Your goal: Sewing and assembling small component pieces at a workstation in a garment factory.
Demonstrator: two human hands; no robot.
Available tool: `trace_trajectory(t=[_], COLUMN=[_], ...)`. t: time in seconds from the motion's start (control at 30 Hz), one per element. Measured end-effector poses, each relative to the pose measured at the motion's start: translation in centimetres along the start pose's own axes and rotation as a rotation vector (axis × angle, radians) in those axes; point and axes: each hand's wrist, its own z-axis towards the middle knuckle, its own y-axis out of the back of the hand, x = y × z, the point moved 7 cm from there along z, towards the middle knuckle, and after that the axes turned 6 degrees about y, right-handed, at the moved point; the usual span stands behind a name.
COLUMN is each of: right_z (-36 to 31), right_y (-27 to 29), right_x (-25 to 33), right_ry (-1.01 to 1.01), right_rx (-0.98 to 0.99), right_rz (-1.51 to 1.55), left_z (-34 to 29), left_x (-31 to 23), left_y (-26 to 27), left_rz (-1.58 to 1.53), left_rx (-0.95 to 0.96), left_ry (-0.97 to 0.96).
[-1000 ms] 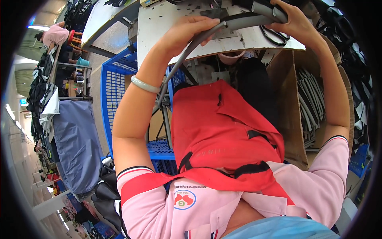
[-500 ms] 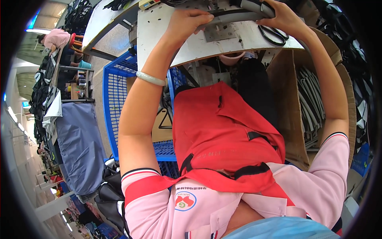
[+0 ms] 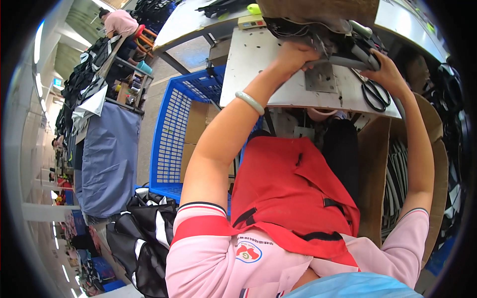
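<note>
A grey padded strip point(image 3: 345, 61) stretches between my hands under the head of a sewing machine point(image 3: 318, 22). My left hand point(image 3: 296, 58) is closed on its left end, beside the needle area, with the fingertips partly hidden. At the other end my right hand point(image 3: 386, 74) grips the strip where it bends and bunches, thumb on the near side. Below the strip a metal plate point(image 3: 322, 81) is set into the white worktable point(image 3: 253, 67). Black-handled scissors point(image 3: 376, 95) lie on the table just below my right hand.
A blue plastic crate point(image 3: 166, 134) stands left of my lap. To the right, a cardboard box point(image 3: 372, 164) holds several grey strips point(image 3: 396, 174). Black-and-white pieces point(image 3: 146, 243) are heaped at lower left. Another person point(image 3: 120, 24) works at the far left.
The view has swung, so the table and my arms sit farther right and lower, and more of the machine shows. Both hands keep hold of the grey strip.
</note>
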Motion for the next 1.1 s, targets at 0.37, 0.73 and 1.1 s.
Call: trace_trajectory(t=[0.37,0.73,1.1], right_z=[-12.2,-8.2,-6.0], right_y=[-11.0,-4.9,2.0], right_x=[20.6,10.3,2.1], right_ry=[0.950,0.238,-0.135], right_rx=[0.047,0.397,0.048], right_rz=[-0.336,-0.004,-0.007], left_z=[-6.5,-12.8,-9.1], left_x=[-1.0,8.5,-3.9], left_y=[-7.4,-1.9,-1.6], left_rz=[0.551,0.421,0.270], left_rx=[0.161,0.433,0.133], left_ry=[-0.322,0.311,-0.023])
